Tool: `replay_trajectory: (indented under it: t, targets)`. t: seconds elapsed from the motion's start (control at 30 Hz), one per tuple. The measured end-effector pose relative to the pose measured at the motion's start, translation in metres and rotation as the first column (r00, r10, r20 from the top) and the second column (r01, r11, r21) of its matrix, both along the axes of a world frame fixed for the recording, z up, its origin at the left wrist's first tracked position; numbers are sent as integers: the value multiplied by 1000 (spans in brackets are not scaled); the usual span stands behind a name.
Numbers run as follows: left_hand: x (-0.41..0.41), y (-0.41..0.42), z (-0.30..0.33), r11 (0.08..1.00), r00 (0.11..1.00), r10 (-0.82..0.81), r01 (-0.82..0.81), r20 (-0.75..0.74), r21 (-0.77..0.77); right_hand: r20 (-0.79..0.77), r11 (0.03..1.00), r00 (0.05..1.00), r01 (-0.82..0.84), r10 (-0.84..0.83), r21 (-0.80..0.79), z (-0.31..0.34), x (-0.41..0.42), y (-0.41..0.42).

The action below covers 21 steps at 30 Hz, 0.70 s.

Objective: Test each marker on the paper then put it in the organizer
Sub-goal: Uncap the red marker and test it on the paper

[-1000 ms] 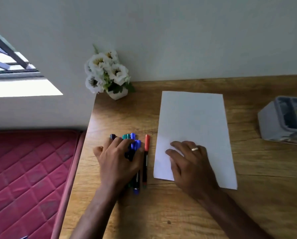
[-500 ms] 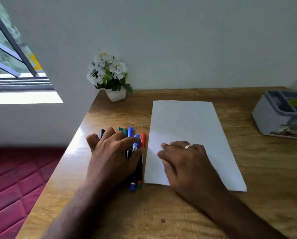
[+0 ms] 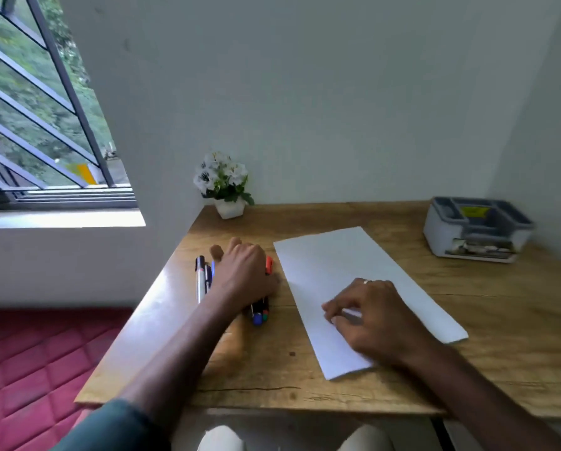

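While markers [image 3: 259,312] stayed covered, paper [image 3: 347,275] rotated.

Left hand [image 3: 243,271] palm down, back of hand up, fingers [image 3: 217,253] reaching forward and slightly spread, curled loosely downward. Left forearm bare, stretched diagonally from lower left; dark sleeve pushed up near elbow. Right hand [image 3: 375,315] palm down, fingers curled inward toward left, tips pressed down. Ring on one right finger. Right forearm bare, entering from lower right. Knees visible at bottom edge.
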<state>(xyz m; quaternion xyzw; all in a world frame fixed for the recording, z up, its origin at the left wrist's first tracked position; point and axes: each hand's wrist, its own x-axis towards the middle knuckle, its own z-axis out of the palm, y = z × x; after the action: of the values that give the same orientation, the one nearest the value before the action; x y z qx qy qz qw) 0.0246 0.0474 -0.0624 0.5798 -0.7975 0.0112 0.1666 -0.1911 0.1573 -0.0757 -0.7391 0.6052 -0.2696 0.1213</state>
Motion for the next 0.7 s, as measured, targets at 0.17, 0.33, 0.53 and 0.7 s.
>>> replay_trajectory:
  t: [0.17,0.33,0.53,0.7]
  targets:
    - [-15,-9,13,988,996,63,-54,-63,145,-34,999,999,-7,9,41,8,-10,1]
    - [-5,-30,45,892,680,14,323,-733,317,201,998,979,34,-23,-53,27,5,-45]
    - [-16,-61,33,708,56,160,690,-986,154,688,955,725,-177,-36,236,49,38,-92]
    - [-24,-63,21,812,-122,84,584,-989,-4,829,996,559,-62,-16,61,27,31,-112]
